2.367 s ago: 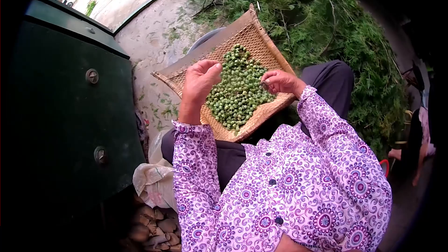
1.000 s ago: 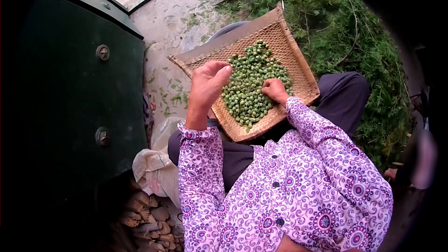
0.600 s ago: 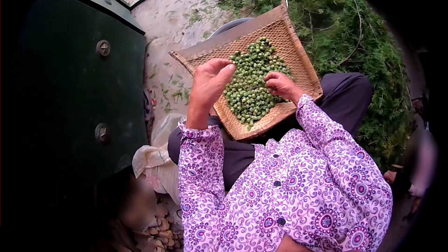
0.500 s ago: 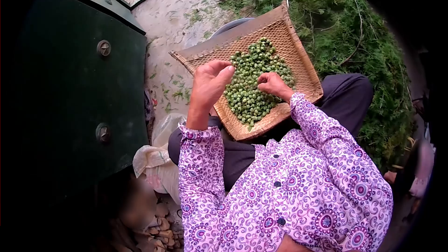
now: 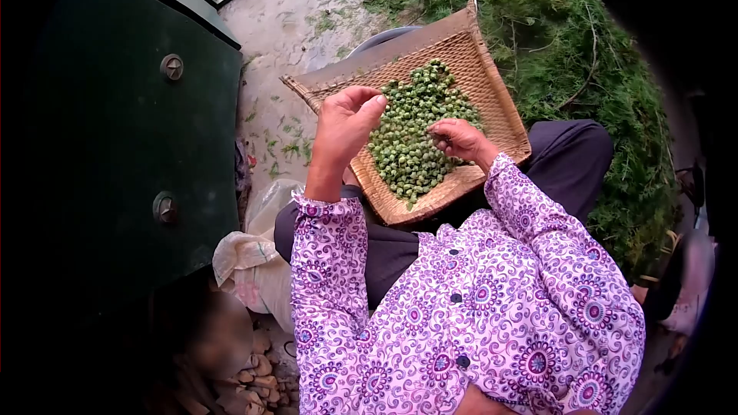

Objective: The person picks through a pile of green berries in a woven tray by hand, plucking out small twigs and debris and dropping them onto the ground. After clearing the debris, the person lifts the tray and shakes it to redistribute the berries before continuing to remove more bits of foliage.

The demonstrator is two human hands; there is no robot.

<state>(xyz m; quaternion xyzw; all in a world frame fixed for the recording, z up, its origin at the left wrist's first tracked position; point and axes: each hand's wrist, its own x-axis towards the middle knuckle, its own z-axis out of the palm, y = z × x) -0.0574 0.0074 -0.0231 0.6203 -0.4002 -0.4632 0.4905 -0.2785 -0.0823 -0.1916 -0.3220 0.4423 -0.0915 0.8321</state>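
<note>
A woven winnowing basket point(image 5: 492, 81) rests tilted over my lap, with a heap of small round green cones point(image 5: 419, 161) spread across its middle. Above the heap's left edge is my left hand point(image 5: 346, 127), thumb and fingers drawn together; whatever may be between them is too small to see. My right hand point(image 5: 463, 141) sits low over the right part of the heap, its fingers curled in a pinch. Something dark shows at those fingertips, but I cannot make out what it is.
Cut evergreen branches point(image 5: 576, 54) lie piled at right and behind the basket. A dark green metal cabinet point(image 5: 115, 131) stands at left. A pale sack point(image 5: 257, 269) and wood pieces point(image 5: 261, 376) are by my left leg. Behind the basket, a basin rim point(image 5: 384, 37) shows.
My right hand has turned slightly and shifted a little right, its fingertips still over the cones. The left hand stays raised in nearly the same place. The view has shifted slightly.
</note>
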